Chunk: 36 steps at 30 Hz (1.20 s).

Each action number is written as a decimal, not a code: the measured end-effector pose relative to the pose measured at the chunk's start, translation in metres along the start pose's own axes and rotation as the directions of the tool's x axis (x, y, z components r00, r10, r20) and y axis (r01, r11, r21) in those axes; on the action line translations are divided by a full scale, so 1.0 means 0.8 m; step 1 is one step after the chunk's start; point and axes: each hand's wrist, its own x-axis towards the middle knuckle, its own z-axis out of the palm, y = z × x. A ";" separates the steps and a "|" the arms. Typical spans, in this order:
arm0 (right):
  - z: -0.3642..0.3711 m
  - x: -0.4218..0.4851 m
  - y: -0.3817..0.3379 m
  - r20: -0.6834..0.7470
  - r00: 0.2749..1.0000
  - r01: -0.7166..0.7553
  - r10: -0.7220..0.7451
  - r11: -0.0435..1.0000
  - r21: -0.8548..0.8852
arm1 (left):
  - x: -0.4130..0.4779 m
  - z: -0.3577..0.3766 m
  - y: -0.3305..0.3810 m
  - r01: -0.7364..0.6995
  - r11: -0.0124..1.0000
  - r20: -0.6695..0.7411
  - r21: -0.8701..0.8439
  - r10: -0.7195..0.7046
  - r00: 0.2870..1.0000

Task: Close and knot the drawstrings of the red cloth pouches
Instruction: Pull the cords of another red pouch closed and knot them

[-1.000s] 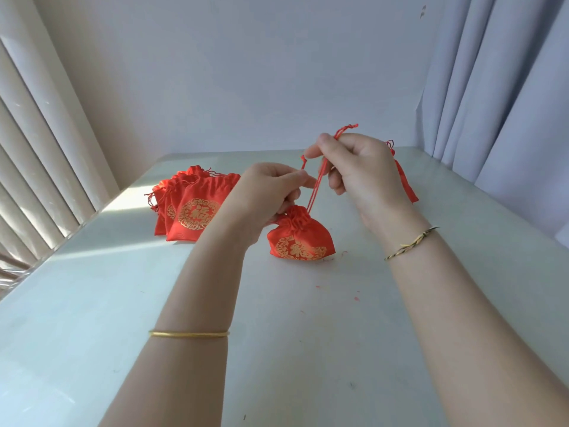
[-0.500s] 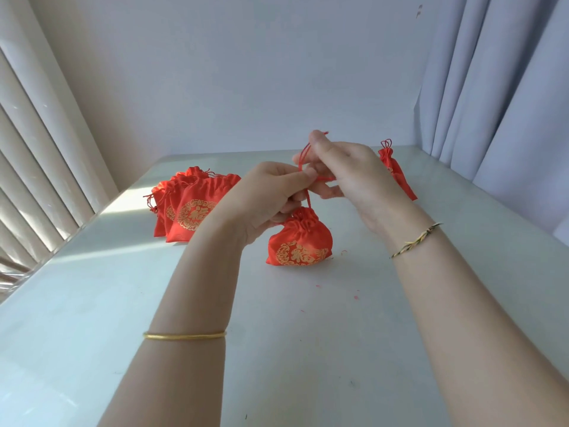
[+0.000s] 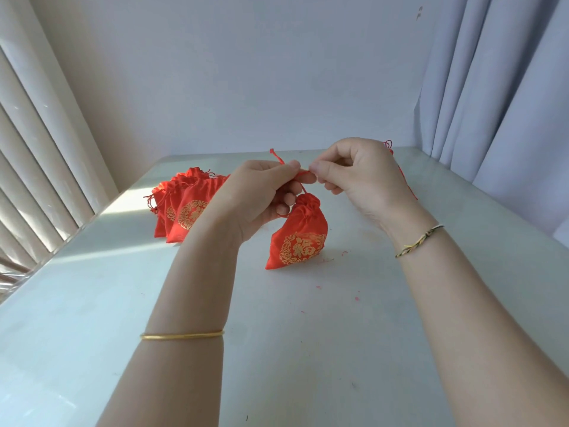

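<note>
Left hand [image 3: 261, 195] and right hand [image 3: 357, 174] each pinch the drawstring [image 3: 303, 174], tensioning it to knot the cinched pouch [image 3: 298, 238]

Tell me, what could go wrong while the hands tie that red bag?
The thin string is only pinched between the fingertips of the left hand and right hand, so it might slip loose before the knot tightens. The bag leans sideways under it; a hard tug could topple it.
</note>
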 end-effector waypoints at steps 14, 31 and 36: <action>-0.008 -0.002 0.002 0.157 0.966 -0.222 0.204 0.969 0.109 | -0.001 -0.015 0.001 -0.108 0.994 0.042 -0.014 0.108 0.993; 0.008 -0.006 0.011 0.365 0.913 -0.268 0.181 0.941 0.205 | 0.000 -0.004 0.002 -0.413 0.555 0.012 0.722 0.587 0.810; 0.012 -0.003 0.015 0.357 0.909 -0.331 0.215 0.893 0.306 | 0.002 0.003 -0.005 -0.506 0.526 0.052 0.683 0.656 0.753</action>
